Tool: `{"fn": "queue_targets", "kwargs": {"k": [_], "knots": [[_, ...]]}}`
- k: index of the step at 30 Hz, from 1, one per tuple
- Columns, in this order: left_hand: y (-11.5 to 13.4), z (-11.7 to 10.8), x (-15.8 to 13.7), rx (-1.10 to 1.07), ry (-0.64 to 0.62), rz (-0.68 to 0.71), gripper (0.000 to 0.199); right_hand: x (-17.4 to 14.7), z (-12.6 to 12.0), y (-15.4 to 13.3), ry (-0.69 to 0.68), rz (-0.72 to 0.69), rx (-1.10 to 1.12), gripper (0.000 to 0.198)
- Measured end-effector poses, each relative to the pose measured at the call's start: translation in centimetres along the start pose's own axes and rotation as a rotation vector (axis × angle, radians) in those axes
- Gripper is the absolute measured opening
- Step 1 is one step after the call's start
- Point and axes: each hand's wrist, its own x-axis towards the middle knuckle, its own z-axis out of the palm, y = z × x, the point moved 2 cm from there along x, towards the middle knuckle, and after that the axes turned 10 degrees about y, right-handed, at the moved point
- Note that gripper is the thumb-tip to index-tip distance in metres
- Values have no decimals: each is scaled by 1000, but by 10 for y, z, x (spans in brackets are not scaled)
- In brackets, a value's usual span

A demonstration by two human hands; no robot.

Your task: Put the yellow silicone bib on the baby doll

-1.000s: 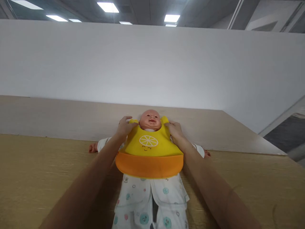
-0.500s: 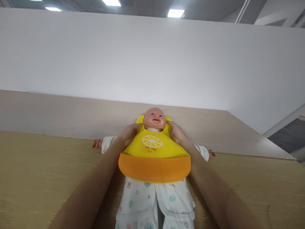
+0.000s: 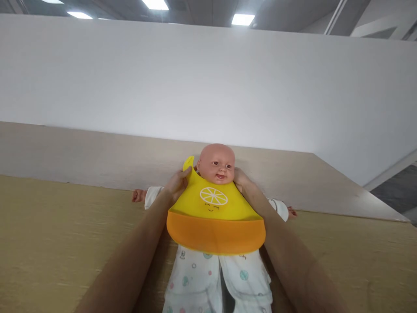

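Note:
A baby doll [image 3: 217, 161] lies on its back in white printed clothes, arms spread to both sides. Over its chest is a yellow bib [image 3: 192, 198] with a lemon-slice print and an orange catch pocket [image 3: 216, 234]. My left hand [image 3: 177, 184] grips the bib's upper left edge, thumb on top, below the yellow neck strap end that sticks up beside the doll's head. Beside the doll's neck on the other side, my right hand [image 3: 241, 179] is closed, its fingertips hidden behind the head. The strap on that side is out of sight.
Beneath the doll is a wooden tabletop [image 3: 81, 230], with a paler board strip [image 3: 97, 152] behind it. A white partition [image 3: 195, 82] rises along the back. At the far right, a dark floor area [image 3: 399, 187] shows past the table's edge.
The doll's head has lifted and tipped forward, its chin now over the bib's neckline. My right hand has slid further in beside the neck, and the right strap end has gone from view.

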Motion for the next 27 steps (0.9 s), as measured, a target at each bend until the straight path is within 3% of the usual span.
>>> {"fn": "queue_targets", "kwargs": {"k": [3, 10, 18, 23, 27], "knots": [[1, 0, 0, -2, 17, 18, 37, -4, 2, 3, -2, 83, 23, 12], [2, -1, -2, -12, 63, -146, 43, -12, 9, 0, -112, 19, 124, 14], [-4, 0, 8, 163, 192, -111, 33, -18, 13, -7, -252, 37, 195, 22], [-9, -5, 14, 357, 300, -2, 21, -19, 16, -9, -300, 94, 236, 27], [-10, -4, 14, 370, 259, 11, 34, -19, 16, -8, -296, 75, 247, 31]]}}
